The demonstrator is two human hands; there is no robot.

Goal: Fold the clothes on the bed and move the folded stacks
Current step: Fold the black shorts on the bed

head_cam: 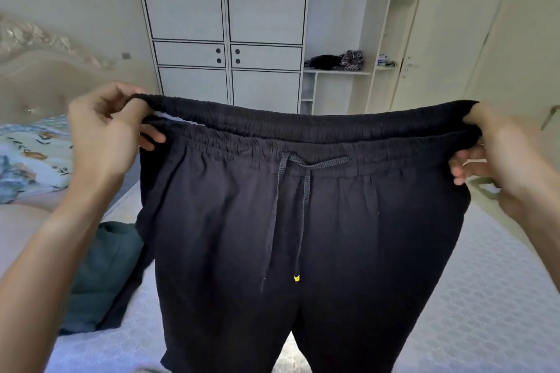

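A pair of black drawstring trousers [303,221] hangs in the air in front of me, stretched wide at the elastic waistband. My left hand [103,136] grips the waistband's left end. My right hand [503,160] grips the right end. The grey drawstring with a yellow tip dangles down the front. Both legs drop out of the frame's lower edge. A dark teal garment [100,275] lies crumpled on the bed [485,312] at lower left, partly behind the trousers.
A floral pillow [30,154] and padded headboard [45,76] are at the left. A white wardrobe [224,24] stands ahead. Open shelves [339,70] to its right hold dark and patterned clothes. A door [448,39] is at the right.
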